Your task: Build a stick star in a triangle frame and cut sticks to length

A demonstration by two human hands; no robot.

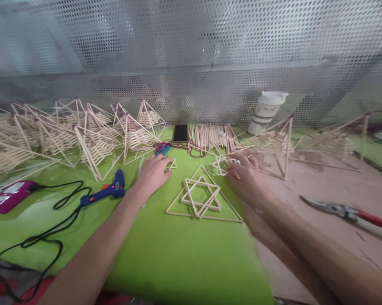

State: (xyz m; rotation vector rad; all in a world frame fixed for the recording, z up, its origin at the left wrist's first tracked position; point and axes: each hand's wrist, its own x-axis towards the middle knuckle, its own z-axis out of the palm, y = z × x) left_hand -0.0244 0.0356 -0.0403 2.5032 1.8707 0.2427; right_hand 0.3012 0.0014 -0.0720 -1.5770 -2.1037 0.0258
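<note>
Points one corner of a stick triangle away from the body, into the gap between the hands, with the base running crosswise as the long axis, right end slightly nearer the body. Lies flat on the green counter, between the forearms, apex about level with the fingertips and nearer the right ones, touching neither hand. Frames a six-pointed star of two overlapping smaller triangles, made of thin, straight, pale wood. Bends the fingers of the left hand half open beside a small star of sticks; cannot tell whether gripping it. Curls the fingers of the right hand part closed at another small star; cannot tell how firmly, if at all, held. Beyond the hands, shows a black phone, loose purple string, a row of plain sticks and a tilted white cup, before a metal sheet full of round holes. Past the left hand, has many open stick pyramids with purple tips; left of that forearm, a blue plastic glue gun. Right of the right forearm, has red-handled cutters.
</note>
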